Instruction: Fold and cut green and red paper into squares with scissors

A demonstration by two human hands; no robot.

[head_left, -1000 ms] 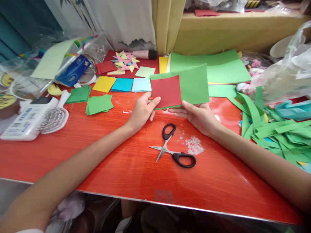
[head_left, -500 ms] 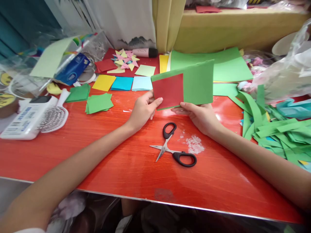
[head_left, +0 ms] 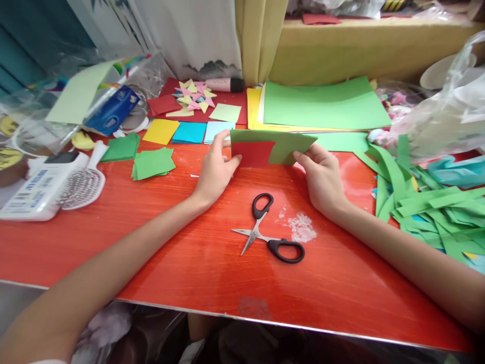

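Observation:
Between my hands stands a green paper sheet (head_left: 291, 146), held nearly upright just above the table, with a red paper square (head_left: 251, 153) against its left part. My left hand (head_left: 215, 172) pinches the left edge, thumb in front by the red square. My right hand (head_left: 323, 177) grips the green sheet's right side, thumb on the near face and fingers behind. Below them, black-handled scissors (head_left: 257, 233) lie on the red table with their blades apart. A whitish worn patch (head_left: 302, 227) marks the tabletop beside the scissors.
Green paper squares (head_left: 153, 164), a yellow stack (head_left: 161, 131) and a blue stack (head_left: 189, 132) lie to the left. Larger green sheets (head_left: 322, 103) rest at the back. Green paper strips (head_left: 435, 212) are heaped at right. A white hairbrush (head_left: 85, 182) lies far left.
The green sheet with the red square has come down and tipped, so its face looks shorter. My right hand has shifted from the bottom edge to the sheet's right side.

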